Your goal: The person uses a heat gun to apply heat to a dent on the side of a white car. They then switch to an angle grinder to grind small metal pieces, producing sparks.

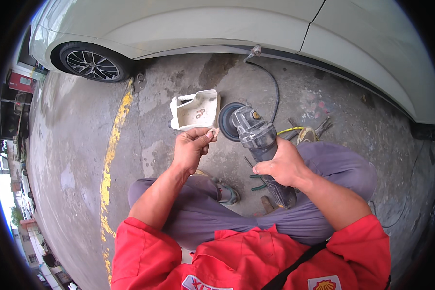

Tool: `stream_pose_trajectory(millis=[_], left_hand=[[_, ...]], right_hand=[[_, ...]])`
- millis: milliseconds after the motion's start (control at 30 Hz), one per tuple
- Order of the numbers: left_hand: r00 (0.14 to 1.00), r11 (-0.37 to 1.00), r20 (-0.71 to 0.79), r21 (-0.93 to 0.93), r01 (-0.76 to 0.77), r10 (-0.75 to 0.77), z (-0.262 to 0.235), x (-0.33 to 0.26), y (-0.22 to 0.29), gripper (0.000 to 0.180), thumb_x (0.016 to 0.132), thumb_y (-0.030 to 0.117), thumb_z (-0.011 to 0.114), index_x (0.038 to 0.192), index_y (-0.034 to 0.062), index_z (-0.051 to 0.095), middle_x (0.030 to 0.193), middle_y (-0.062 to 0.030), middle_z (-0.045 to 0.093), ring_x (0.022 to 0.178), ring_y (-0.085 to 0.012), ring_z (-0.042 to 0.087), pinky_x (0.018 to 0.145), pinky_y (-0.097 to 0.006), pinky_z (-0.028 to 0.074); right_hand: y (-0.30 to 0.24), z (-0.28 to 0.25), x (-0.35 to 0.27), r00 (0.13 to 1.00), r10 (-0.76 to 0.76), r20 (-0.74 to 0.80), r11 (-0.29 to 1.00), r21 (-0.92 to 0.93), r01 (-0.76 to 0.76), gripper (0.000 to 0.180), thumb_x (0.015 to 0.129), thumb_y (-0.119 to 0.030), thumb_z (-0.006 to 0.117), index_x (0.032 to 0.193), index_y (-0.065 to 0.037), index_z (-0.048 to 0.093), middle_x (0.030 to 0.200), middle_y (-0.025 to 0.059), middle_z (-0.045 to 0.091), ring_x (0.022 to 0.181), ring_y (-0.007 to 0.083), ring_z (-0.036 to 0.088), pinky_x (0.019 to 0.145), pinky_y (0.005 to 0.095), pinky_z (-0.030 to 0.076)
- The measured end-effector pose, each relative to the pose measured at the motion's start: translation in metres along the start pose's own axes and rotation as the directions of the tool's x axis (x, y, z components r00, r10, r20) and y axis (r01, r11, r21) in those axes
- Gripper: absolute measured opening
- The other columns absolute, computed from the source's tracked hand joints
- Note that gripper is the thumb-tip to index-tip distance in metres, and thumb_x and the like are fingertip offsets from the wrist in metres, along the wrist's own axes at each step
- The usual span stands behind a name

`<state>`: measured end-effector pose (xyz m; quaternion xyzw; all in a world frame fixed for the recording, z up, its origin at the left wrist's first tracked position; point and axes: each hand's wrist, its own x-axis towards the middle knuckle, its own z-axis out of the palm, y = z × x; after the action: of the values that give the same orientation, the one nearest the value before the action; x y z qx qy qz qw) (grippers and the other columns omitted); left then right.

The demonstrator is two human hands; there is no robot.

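Note:
My right hand (286, 163) is wrapped around the body of a grey and black angle grinder (256, 133), whose round dark disc (230, 122) points away from me and to the left. Between the thumb and fingers of my left hand (192, 145) I pinch a small metal ring (213, 131). The ring is close to the disc's left edge; whether they touch, I cannot tell. Just beyond my left hand lies a white plastic jug (175, 121) with one side cut away. Several small reddish-brown rings (200, 113) rest inside it.
A light-coloured car (217, 21) stands across the far side, its wheel (94, 64) at far left. A black cable (277, 84) runs from a metal fitting (256, 50) at the sill. Green-handled pliers (259, 187) and a hammer-like tool (267, 204) lie between my legs. Rods (323, 126) lie right.

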<state>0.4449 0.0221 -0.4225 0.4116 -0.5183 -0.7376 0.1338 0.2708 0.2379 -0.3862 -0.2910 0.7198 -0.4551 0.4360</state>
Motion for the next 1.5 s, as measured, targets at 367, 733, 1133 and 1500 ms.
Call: stream_pose_trajectory(millis=[367, 733, 1133, 1500], left_hand=[[0.972, 0.97, -0.223, 0.209, 0.121, -0.073, -0.027, 0.076, -0.004, 0.012, 0.093, 0.011, 0.072, 0.1, 0.0016, 0.071, 0.085, -0.002, 0.07, 0.062, -0.0067, 0.052, 0.054, -0.021, 0.041], [0.84, 0.556, -0.409, 0.816, 0.16, 0.358, -0.046, 0.225, -0.152, 0.049, 0.092, 0.031, 0.07, 0.127, -0.0026, 0.061, 0.103, -0.0228, 0.074, 0.098, -0.0335, 0.072, 0.086, -0.044, 0.055], [0.986, 0.446, -0.13, 0.892, 0.072, 0.1, 0.045, 0.252, -0.276, 0.026, 0.093, 0.024, 0.063, 0.115, 0.0101, 0.065, 0.126, -0.0163, 0.059, 0.106, -0.0393, 0.064, 0.09, -0.048, 0.053], [0.973, 0.591, -0.043, 0.8, -0.103, 0.228, 0.022, 0.23, -0.237, 0.021, 0.089, 0.014, 0.07, 0.102, 0.0005, 0.061, 0.085, -0.0201, 0.072, 0.081, -0.0362, 0.072, 0.076, -0.045, 0.056]], right_hand=[[-0.004, -0.009, 0.0, 0.972, 0.22, -0.079, 0.909, 0.377, -0.175, 0.034, 0.07, -0.006, 0.078, 0.1, 0.0, 0.064, 0.085, 0.0046, 0.065, 0.075, 0.014, 0.062, 0.069, 0.031, 0.05], [0.012, -0.035, 0.004, 0.901, 0.358, -0.244, 0.859, 0.466, -0.215, 0.028, 0.07, -0.005, 0.072, 0.097, -0.002, 0.063, 0.082, 0.0047, 0.062, 0.073, 0.0153, 0.062, 0.069, 0.0315, 0.051], [0.007, -0.033, 0.024, 0.849, 0.465, -0.25, 0.853, 0.384, -0.354, 0.029, 0.068, -0.005, 0.076, 0.095, -0.001, 0.066, 0.086, 0.0035, 0.066, 0.075, 0.0124, 0.061, 0.072, 0.0286, 0.049], [0.014, -0.027, 0.018, 0.907, 0.375, -0.191, 0.871, 0.407, -0.275, 0.038, 0.071, -0.002, 0.077, 0.107, 0.0, 0.064, 0.09, 0.0014, 0.064, 0.08, 0.0114, 0.06, 0.073, 0.0294, 0.05]])
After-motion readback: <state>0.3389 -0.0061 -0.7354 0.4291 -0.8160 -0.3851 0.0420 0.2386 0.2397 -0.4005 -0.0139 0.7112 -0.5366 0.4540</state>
